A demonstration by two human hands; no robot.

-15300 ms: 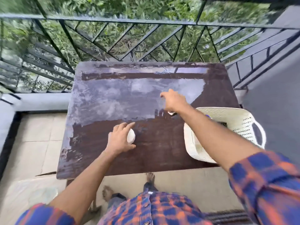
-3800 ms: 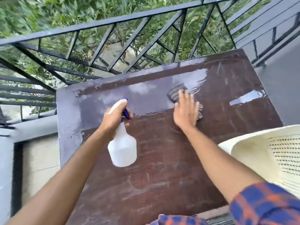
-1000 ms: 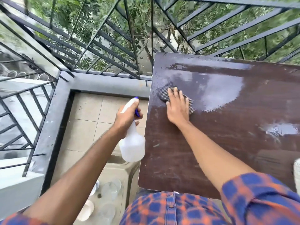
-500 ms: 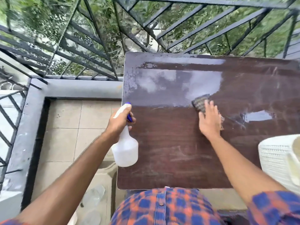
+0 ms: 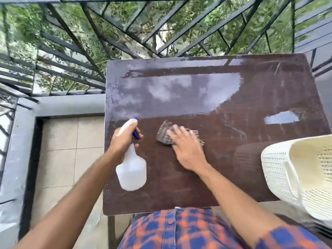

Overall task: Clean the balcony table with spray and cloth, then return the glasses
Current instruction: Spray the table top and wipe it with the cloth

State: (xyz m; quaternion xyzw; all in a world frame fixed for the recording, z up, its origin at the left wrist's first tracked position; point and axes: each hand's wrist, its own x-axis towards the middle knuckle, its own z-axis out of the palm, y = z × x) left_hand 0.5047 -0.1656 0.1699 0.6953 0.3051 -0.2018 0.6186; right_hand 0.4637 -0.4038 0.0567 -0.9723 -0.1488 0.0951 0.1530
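Observation:
The dark brown balcony table (image 5: 224,177) shines wet across its far half. My left hand (image 5: 124,139) grips the neck of a white spray bottle (image 5: 132,169) with a blue trigger, held above the table's left edge. My right hand (image 5: 186,148) presses flat on a dark checked cloth (image 5: 162,134) near the table's middle; its fingers are blurred by motion. No glasses show in this view.
A cream perforated plastic basket (image 5: 280,173) sits at the table's right edge. Black metal railing (image 5: 125,29) runs behind and to the left, with trees beyond. A grey ledge (image 5: 68,106) and tiled floor (image 5: 66,144) lie to the left.
My right hand has slid the cloth from the table's middle right toward the left and nearer to me. The bottle stays in my left hand. The view has shifted slightly right.

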